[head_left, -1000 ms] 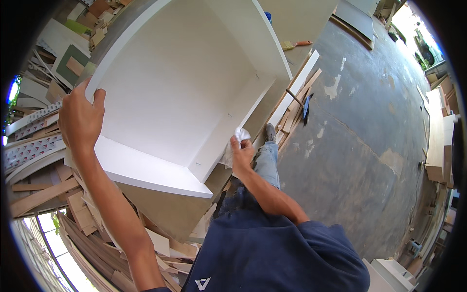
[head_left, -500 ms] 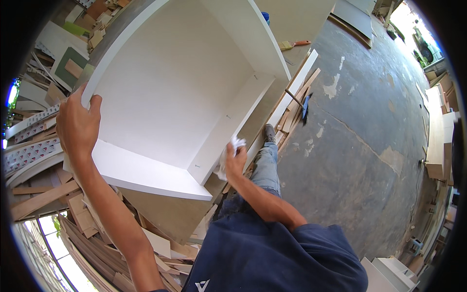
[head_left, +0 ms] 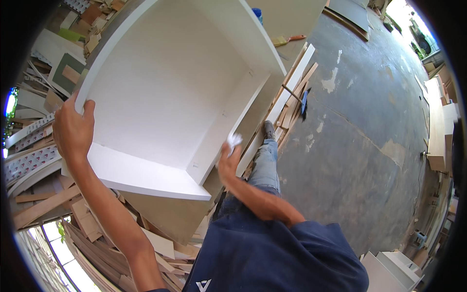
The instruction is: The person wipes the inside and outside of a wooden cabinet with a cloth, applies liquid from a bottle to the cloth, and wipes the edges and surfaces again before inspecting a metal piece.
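Note:
A white open-fronted cabinet box (head_left: 160,73) lies tilted in front of me, its inner faces toward me. My left hand (head_left: 74,129) is closed round its left edge, thumb on the near side and the other fingers mostly hidden behind the panel. Beside the box's right-hand edge is my right hand (head_left: 227,164), slightly blurred. It is closed on a crumpled white cloth (head_left: 234,140) that pokes out above the fingers. Whether the cloth touches the panel edge I cannot tell.
Under the box is a tan board surface (head_left: 170,214). A paintbrush (head_left: 289,40) and a blue container (head_left: 257,15) sit beyond it. Wood strips (head_left: 293,109) and a blue broom head (head_left: 304,103) lie by my foot. Scrap boards (head_left: 36,207) crowd the left.
My right hand and the cloth have moved slightly left along the box's right edge. My left hand keeps its hold. The whole view has shifted a little.

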`<control>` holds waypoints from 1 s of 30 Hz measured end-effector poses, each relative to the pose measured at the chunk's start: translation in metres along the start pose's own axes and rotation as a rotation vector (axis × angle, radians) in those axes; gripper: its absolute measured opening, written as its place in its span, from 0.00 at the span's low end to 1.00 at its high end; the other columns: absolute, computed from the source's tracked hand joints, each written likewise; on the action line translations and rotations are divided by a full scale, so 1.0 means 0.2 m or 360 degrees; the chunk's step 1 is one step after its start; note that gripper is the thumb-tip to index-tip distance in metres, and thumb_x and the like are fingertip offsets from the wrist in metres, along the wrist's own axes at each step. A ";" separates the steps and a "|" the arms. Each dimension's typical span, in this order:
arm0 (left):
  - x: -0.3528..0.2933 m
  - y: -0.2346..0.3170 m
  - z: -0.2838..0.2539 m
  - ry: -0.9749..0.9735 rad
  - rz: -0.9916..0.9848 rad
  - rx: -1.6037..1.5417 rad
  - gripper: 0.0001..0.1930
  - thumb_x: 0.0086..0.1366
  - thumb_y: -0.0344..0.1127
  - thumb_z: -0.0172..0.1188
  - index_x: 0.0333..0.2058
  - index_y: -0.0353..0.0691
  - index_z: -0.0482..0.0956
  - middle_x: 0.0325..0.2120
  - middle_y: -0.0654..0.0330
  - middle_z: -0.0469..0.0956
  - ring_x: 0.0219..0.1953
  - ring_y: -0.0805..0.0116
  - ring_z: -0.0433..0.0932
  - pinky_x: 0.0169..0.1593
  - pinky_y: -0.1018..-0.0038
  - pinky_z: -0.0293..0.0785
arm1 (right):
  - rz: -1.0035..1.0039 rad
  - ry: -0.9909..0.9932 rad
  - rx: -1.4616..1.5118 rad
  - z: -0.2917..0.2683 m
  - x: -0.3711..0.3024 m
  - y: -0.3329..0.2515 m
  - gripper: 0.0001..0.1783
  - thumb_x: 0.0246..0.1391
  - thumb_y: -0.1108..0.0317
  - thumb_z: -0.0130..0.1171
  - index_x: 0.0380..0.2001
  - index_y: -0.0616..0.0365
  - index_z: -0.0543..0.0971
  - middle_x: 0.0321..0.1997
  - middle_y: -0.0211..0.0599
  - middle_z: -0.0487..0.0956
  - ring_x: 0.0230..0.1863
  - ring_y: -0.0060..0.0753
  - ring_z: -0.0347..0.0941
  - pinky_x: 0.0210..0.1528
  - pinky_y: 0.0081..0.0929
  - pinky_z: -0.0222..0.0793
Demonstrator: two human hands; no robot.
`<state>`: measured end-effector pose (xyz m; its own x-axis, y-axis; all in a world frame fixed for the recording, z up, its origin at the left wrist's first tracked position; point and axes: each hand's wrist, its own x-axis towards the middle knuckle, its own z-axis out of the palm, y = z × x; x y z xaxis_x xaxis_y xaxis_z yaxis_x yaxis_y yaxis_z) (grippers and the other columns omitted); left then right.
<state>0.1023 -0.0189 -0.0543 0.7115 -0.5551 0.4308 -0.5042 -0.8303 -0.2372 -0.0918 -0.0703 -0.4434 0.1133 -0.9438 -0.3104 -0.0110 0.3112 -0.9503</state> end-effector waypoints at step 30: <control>0.02 -0.07 0.04 -0.0069 0.0058 -0.0195 0.21 0.64 0.41 0.57 0.53 0.37 0.82 0.40 0.41 0.84 0.44 0.39 0.82 0.51 0.53 0.77 | 0.0398 -0.0392 0.0472 -0.16 -0.02 0.07 0.14 0.67 0.69 0.59 0.52 0.62 0.75 0.38 0.35 0.81 0.36 0.29 0.80 0.39 0.27 0.80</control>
<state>0.1156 -0.0086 -0.0556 0.7110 -0.5884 0.3851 -0.5839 -0.7991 -0.1428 -0.1240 -0.0658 -0.4558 0.3766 -0.7922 -0.4803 0.2126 0.5785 -0.7874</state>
